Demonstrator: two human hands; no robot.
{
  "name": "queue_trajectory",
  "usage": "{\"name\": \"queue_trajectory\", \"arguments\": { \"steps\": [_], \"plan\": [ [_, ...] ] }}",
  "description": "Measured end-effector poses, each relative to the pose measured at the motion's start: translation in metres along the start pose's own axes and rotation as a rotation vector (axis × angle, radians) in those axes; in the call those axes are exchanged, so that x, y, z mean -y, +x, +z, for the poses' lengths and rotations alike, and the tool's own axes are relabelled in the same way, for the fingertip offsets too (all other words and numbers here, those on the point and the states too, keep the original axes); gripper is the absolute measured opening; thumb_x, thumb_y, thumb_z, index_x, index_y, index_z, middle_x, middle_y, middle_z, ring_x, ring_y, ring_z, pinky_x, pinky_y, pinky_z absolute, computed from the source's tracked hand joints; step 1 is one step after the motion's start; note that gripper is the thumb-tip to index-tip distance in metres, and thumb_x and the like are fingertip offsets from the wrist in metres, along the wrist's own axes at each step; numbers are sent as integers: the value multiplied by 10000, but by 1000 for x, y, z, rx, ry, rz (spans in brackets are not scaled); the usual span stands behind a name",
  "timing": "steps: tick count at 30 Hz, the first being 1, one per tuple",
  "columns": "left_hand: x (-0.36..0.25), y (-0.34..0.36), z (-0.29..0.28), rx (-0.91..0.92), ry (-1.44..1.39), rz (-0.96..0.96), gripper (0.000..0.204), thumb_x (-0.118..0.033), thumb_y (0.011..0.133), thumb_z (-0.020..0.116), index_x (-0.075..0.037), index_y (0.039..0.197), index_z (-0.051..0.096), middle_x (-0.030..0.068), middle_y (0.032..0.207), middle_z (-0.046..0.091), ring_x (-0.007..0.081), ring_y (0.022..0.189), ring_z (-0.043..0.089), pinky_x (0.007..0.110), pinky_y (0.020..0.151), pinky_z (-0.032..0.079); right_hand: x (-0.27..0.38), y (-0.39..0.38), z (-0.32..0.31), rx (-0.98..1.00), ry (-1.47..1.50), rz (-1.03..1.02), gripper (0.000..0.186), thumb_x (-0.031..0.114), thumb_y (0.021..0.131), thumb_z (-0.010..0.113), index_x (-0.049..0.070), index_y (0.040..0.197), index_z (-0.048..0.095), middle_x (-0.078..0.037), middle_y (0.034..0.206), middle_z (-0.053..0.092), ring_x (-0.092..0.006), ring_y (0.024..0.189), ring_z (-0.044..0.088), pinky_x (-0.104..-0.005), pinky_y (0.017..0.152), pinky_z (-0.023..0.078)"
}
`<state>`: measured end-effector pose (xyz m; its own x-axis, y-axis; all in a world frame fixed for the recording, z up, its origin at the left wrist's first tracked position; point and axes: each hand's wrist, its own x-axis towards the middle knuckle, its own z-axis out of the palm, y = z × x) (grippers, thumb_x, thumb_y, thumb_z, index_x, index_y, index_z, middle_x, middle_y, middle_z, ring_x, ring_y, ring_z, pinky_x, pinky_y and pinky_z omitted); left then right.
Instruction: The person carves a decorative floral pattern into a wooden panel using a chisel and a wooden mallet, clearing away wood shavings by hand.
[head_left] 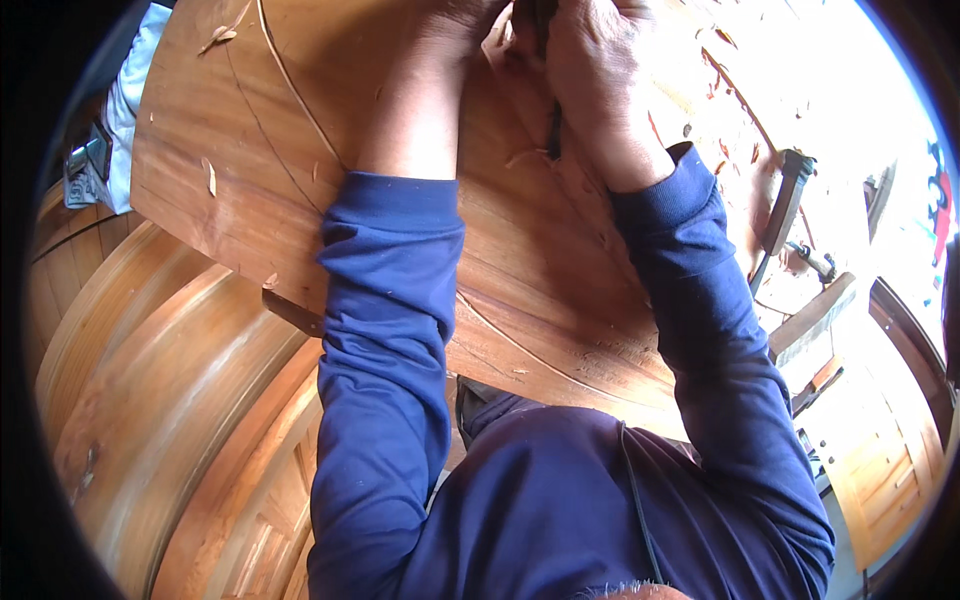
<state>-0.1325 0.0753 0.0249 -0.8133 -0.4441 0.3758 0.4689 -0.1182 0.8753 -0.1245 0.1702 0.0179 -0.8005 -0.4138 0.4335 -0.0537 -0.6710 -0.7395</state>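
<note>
- A dark, narrow hand tool [552,130] is gripped by the right hand [600,90], which is clenched around its upper part; only a short dark length is seen below the palm, so its kind cannot be told for certain.
- The left hand [455,25] is laid just beside the right one, at the top edge of the view; its fingers are cut off there, so whether it is closed on the tool or only pressed to the wood cannot be told.
- Both hands are set on a large wooden panel [300,130], which lies under them and stretches toward the body and out to the left of the left hand.
- The panel is judged heavy, stiff and hard, unlikely to shift under pressure; it would best be taken by its edges with both hands.
- The tool is judged rigid and light, probably sharp at its tip; it is best held by the handle, well back from the working end.
- Wood shavings [720,120] are scattered to the right of the right hand, and the surface may be made slippery by them.
- A dark-handled tool [785,205] is left lying further right, well apart from the hands.
- Curved wooden pieces [150,360] are seen below and to the left of the left forearm.
</note>
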Motion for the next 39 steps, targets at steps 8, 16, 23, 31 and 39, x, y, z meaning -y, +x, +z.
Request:
{"name": "queue_trajectory", "arguments": {
  "steps": [8,16,23,31,39],
  "plan": [
    [9,3,6,66,-16,45,199,-219,1077,536,-55,1139,630,15,996,658,93,956,613,255,853,509,-1,2,-16,34,-120,-98,489,5,1073,489,-88,1542,386,-189,1600,427,-241,1482,399,-340,1222,317],
    [-2,-12,9,118,153,31,246,-236,1074,570,-37,1163,684,56,1045,714,122,1048,653,286,938,521,38,-16,21,-432,49,187,520,82,1100,474,-10,1594,338,-130,1565,486,-149,1243,596,-270,1048,484],
    [-26,0,6,-202,157,61,721,-612,1049,448,-14,1451,474,168,983,708,197,781,722,288,700,590,80,-1,-38,-480,194,427,319,413,1106,486,112,1007,524,42,753,488,-26,443,362,-185,370,304],
    [-74,-68,7,11,708,-282,459,-379,1069,546,-28,1354,623,101,1132,718,220,1046,683,341,938,535,89,7,-70,-506,241,435,251,311,1089,550,142,1274,534,36,871,553,-10,555,446,-150,433,363],
    [-86,-214,55,171,1342,143,173,-43,820,780,-63,978,712,86,999,670,314,944,628,434,854,520,117,8,-49,-566,45,443,292,443,1042,607,222,1233,608,66,854,569,-10,563,462,-164,437,342]
  ]
}}
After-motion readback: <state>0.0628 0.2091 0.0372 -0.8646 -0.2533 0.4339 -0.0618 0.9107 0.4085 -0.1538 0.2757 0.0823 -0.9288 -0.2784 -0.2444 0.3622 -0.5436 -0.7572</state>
